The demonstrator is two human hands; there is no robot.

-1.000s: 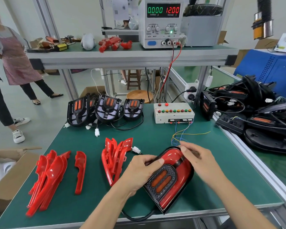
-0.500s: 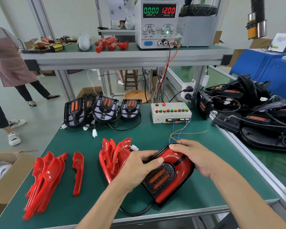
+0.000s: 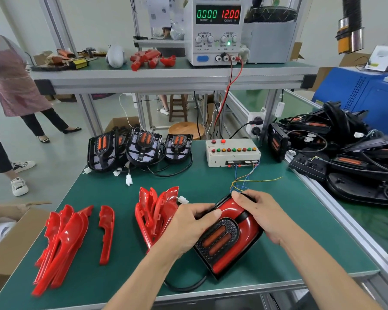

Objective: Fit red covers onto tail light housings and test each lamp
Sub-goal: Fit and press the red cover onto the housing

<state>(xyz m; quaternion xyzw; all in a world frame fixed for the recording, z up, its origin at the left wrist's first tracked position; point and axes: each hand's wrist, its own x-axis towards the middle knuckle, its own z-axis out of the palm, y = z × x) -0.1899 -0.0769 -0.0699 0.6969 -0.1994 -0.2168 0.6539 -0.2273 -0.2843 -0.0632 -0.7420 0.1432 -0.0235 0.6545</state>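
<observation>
A: Where's the tail light housing (image 3: 227,239)?
B: Near front edge of the green desk (image 3: 289,249), lying tilted, red cover (image 3: 232,208) already on its upper and right side. Black cable (image 3: 184,287) loops out from its lower end.

A: Hands?
B: Left hand (image 3: 189,227) curled over the housing's left edge, thumb on the cover's top face. Right hand (image 3: 259,212) clamped over the upper right of the cover, fingers wrapped round the far end. Both gripping the lamp, not spread.

A: Lamp lit?
B: Two orange strips in the black grille, can't tell if powered.

A: Spare covers?
B: One bunch of red covers (image 3: 154,212) just left of the left hand, touching the wrist area. Bigger pile (image 3: 58,245) far left, single cover (image 3: 106,233) beside it.

A: Back of desk?
B: Three uncovered housings (image 3: 141,145) leaning in a row, white connector (image 3: 129,180) dangling in front. Button test box (image 3: 232,152) to their right, thin coloured wires (image 3: 251,180) running down toward the right hand.

A: Supply?
B: Power supply (image 3: 216,30) on the upper shelf, reads 0.000 and 12.00.

A: Right side?
B: Heap of black housings (image 3: 345,151) on the neighbouring bench.
</observation>
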